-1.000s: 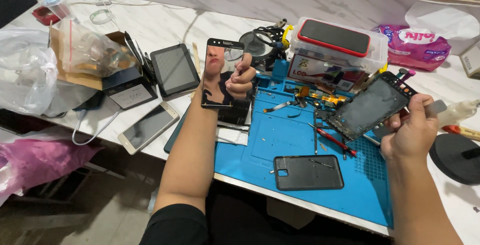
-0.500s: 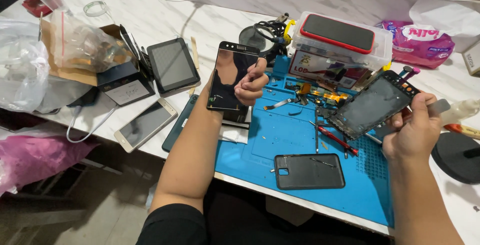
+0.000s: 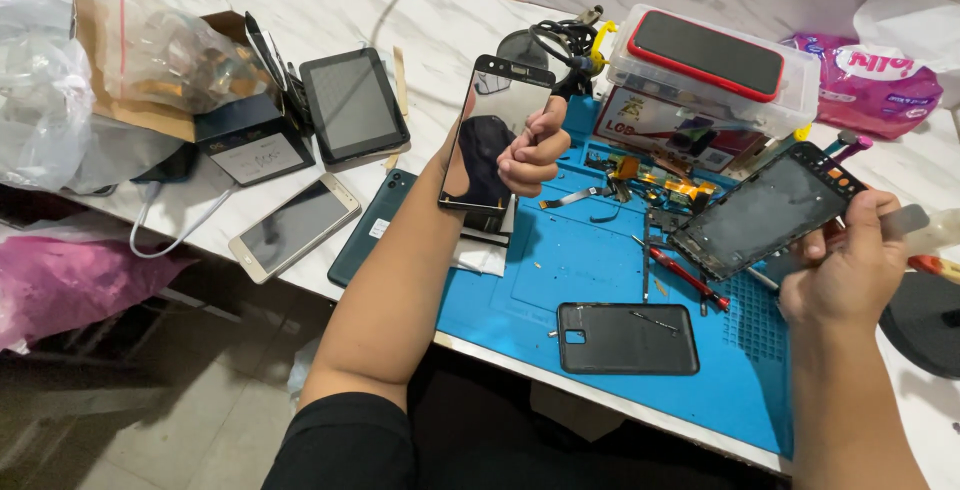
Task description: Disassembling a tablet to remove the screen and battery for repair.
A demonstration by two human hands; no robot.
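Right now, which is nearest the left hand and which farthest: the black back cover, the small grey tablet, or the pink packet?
From the left hand:
1. Small grey tablet, on its left.
2. Black back cover, below on the blue mat.
3. Pink packet, far right.

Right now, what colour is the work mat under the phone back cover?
Blue: the work mat under the black back cover shows best in the head view.

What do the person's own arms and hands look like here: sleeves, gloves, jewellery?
Both hands are bare, with no gloves: left hand, right hand. The forearms are uncovered. A short black sleeve covers the left upper arm. No watch, ring or bracelet shows.
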